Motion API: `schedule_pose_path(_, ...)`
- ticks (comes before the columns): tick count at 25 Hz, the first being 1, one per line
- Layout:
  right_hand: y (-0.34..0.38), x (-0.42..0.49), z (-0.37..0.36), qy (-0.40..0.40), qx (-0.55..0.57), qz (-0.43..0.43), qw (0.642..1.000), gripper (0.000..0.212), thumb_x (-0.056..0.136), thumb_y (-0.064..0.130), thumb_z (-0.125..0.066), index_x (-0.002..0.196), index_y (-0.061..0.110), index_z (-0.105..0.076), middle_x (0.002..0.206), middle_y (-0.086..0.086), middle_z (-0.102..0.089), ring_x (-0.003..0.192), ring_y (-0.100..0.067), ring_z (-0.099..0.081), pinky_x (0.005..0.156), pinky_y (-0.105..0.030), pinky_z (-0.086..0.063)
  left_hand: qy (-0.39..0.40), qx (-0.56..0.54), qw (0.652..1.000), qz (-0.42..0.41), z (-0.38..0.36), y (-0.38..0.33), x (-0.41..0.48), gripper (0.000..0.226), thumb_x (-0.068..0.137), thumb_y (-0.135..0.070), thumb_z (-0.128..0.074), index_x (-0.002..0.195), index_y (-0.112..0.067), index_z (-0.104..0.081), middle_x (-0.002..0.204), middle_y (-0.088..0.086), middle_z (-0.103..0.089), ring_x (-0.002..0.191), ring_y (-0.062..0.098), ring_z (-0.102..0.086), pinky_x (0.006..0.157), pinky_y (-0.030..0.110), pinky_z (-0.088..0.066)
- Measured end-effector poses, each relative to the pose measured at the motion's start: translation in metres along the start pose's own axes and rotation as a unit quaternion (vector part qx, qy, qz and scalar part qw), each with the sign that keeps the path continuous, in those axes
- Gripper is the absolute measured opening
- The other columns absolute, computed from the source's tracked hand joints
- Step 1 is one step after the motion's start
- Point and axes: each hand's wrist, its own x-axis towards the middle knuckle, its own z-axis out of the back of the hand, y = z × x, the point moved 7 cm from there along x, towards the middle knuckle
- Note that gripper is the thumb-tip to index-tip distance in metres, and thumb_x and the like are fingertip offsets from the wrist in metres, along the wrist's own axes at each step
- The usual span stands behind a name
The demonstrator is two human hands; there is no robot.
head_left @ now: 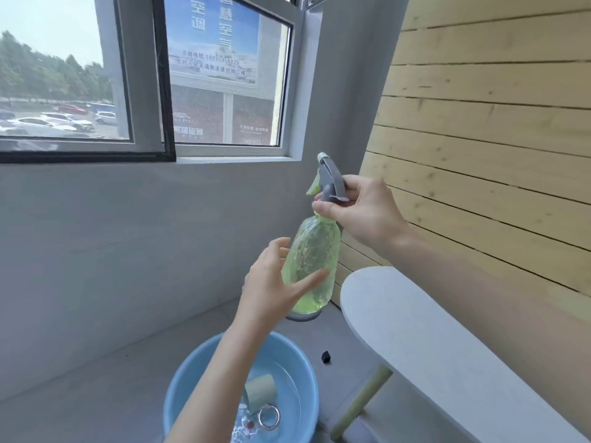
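**Green spray bottle held up at the centre of the frame**

My right hand comes in from the right edge and grips the spray bottle at its neck, with fingers and thumb curled round just under the grey spray head. The nozzle points to the upper left, toward the window. The bottle is clear green plastic, tilted slightly, with its base lower in the frame than my grip. It is in the air, slightly right of centre.

My left hand reaches up from the bottom of the frame with the fingers spread wide and fairly straight. The thumb lies across the front of the bottle's lower body and the fingertips are at its left side. I cannot tell how firmly they press.

Below, at the bottom centre, a blue basin stands on the grey floor with water in it. A pale green cylinder and a metal ring lie in the water. A small black piece sits on the floor just right of the basin. A white board with a rounded end runs from the middle right to the lower right corner on a yellow-green leg. A wall of pale wooden planks fills the upper right.
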Motion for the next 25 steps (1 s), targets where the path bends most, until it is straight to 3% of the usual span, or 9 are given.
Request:
schedule_pose_path(6,-0.017,-0.04,0.111,-0.084,-0.06,-0.045,0.994,0.015,0.076,0.016,-0.079,0.087,0.009,-0.071,0.086,-0.004,-0.075,0.089,-0.024,-0.07,0.089,-0.04,-0.054,0.149,-0.038,0.986,-0.06,-0.073,-0.049,-0.031,0.069,0.059,-0.073,-0.065,0.118,-0.039,-0.053,0.109,-0.02,-0.063,0.103,-0.001,-0.058,0.09,0.034,-0.05)
schedule_pose_path(9,-0.024,-0.064,0.168,-0.133,-0.093,-0.068,0.984,0.014,0.074,0.017,-0.08,0.083,0.01,-0.072,0.086,-0.005,-0.075,0.089,-0.025,-0.07,0.089,-0.045,-0.054,0.214,-0.032,0.971,-0.102,-0.111,-0.084,-0.043,0.059,0.071,-0.059,-0.07,0.122,-0.035,-0.054,0.111,-0.018,-0.061,0.106,0.002,-0.056,0.092,0.029,-0.047)
schedule_pose_path(16,-0.036,-0.114,0.301,-0.239,-0.182,-0.143,0.943,0.024,0.074,0.022,-0.081,0.09,0.006,-0.072,0.094,-0.009,-0.073,0.093,-0.024,-0.069,0.09,-0.043,-0.053,0.3,-0.051,0.935,-0.18,-0.186,-0.161,-0.067,0.046,0.083,-0.044,-0.067,0.124,-0.03,-0.053,0.11,-0.013,-0.061,0.105,0.003,-0.056,0.086,0.021,-0.043)
schedule_pose_path(21,-0.053,-0.138,0.392,-0.3,-0.255,-0.175,0.902,0.024,0.078,0.022,-0.078,0.094,0.005,-0.072,0.096,-0.007,-0.073,0.095,-0.021,-0.067,0.086,-0.031,-0.05,0.346,-0.054,0.912,-0.212,-0.252,-0.198,-0.078,0.041,0.085,-0.042,-0.065,0.121,-0.029,-0.054,0.107,-0.015,-0.061,0.103,0.002,-0.056,0.089,0.025,-0.046)
schedule_pose_path(25,-0.088,-0.144,0.458,-0.346,-0.28,-0.191,0.875,0.021,0.078,0.019,-0.077,0.093,0.005,-0.072,0.093,-0.006,-0.073,0.091,-0.018,-0.068,0.083,-0.029,-0.053,0.385,-0.042,0.893,-0.23,-0.319,-0.217,-0.085,0.039,0.086,-0.042,-0.063,0.122,-0.028,-0.054,0.109,-0.013,-0.059,0.103,0.004,-0.056,0.09,0.026,-0.046)
